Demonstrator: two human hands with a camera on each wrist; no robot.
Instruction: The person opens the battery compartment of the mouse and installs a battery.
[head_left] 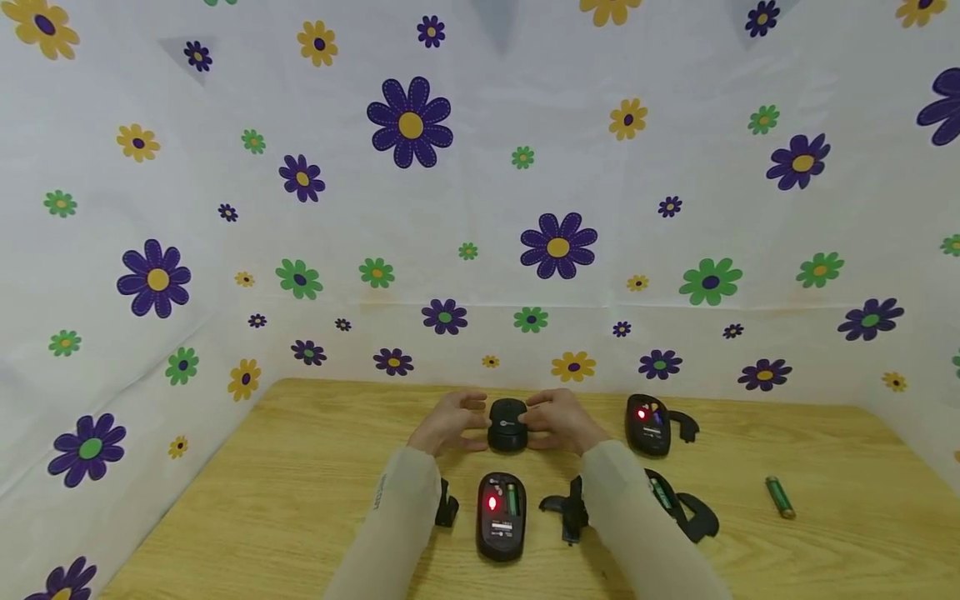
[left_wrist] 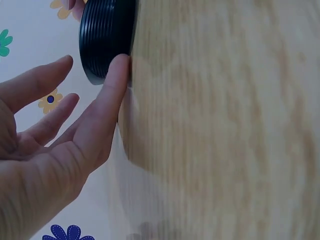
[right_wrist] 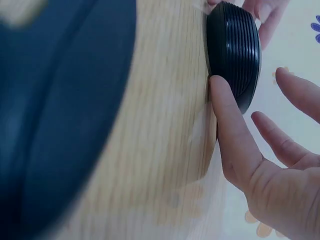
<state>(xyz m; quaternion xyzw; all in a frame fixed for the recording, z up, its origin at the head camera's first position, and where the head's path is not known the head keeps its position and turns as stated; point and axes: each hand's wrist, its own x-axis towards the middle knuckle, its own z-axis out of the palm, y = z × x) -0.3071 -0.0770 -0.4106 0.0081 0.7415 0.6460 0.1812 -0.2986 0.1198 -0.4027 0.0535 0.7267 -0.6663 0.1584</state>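
A black computer mouse (head_left: 507, 427) lies with its top up near the table's far edge, between both hands. From the left, my left hand (head_left: 450, 423) is at its side, fingers spread and loosely bent. In the left wrist view, the thumb (left_wrist: 114, 82) touches or nearly touches the low edge of the mouse's ridged side (left_wrist: 100, 42). My right hand (head_left: 564, 419) mirrors this on the other side. The right wrist view has its thumb (right_wrist: 232, 120) at the lower edge of the ridged side (right_wrist: 237, 50), the other fingers apart from it.
An upturned mouse (head_left: 501, 533) with a red light and a green battery (head_left: 513, 500) lies nearer. Another upturned mouse (head_left: 648, 437) and cover (head_left: 686, 426) are at right. The right sleeve (head_left: 637, 525) partly hides a third, near a cover (head_left: 701, 518). A loose battery (head_left: 780, 497) lies farther right.
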